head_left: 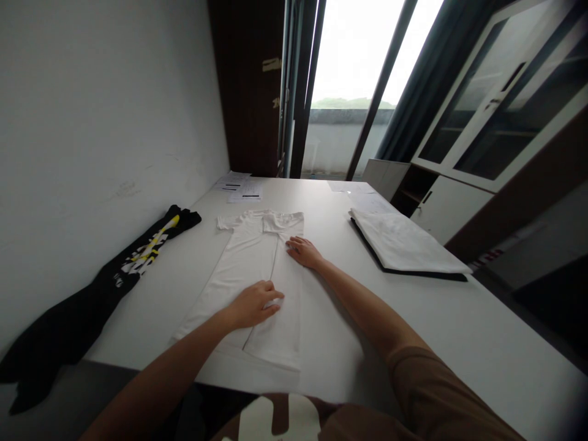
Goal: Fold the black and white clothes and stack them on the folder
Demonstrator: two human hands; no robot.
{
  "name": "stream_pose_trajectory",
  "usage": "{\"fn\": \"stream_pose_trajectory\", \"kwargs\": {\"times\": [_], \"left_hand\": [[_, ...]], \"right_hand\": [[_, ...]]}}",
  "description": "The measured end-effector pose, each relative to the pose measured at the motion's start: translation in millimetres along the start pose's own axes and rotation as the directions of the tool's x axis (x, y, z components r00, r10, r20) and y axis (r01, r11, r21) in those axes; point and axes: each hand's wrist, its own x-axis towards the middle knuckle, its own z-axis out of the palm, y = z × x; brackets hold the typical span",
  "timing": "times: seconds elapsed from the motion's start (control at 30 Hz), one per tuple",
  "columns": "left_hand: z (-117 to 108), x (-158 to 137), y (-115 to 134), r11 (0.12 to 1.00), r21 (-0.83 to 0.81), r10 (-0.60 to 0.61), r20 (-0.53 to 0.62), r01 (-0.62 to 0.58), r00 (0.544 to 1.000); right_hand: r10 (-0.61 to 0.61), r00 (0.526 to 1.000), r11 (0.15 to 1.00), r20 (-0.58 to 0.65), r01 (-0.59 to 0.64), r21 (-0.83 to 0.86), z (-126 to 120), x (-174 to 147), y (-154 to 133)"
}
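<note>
A white T-shirt point(229, 275) lies on the white table in front of me, with its right side folded over toward the middle. The folded sleeve lies across the upper part, and the left sleeve sticks out to the left. My left hand point(257, 302) rests on the lower folded panel, palm down, with its fingers stretched out and slightly bent. Farther up, my right hand point(303, 251) lies flat on the shirt's right edge, just below the folded sleeve. Neither hand grips the cloth.
A black garment point(110, 288) with a yellow and white print lies along the left wall and hangs over the table's point(367, 318) front edge. Folded white cloth point(404, 239) sits on black cloth at the right. Printed papers point(243, 190) lie at the far end.
</note>
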Motion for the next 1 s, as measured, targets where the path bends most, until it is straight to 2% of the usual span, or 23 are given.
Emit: {"fn": "stream_pose_trajectory", "kwargs": {"times": [1.0], "left_hand": [[-0.2, -0.2, -0.1, 1.000, -0.004, 0.006, 0.001, -0.006, 1.000]], "right_hand": [[0.039, 0.999, 0.999, 0.020, -0.039, 0.021, -4.5, -0.8, -4.6]]}}
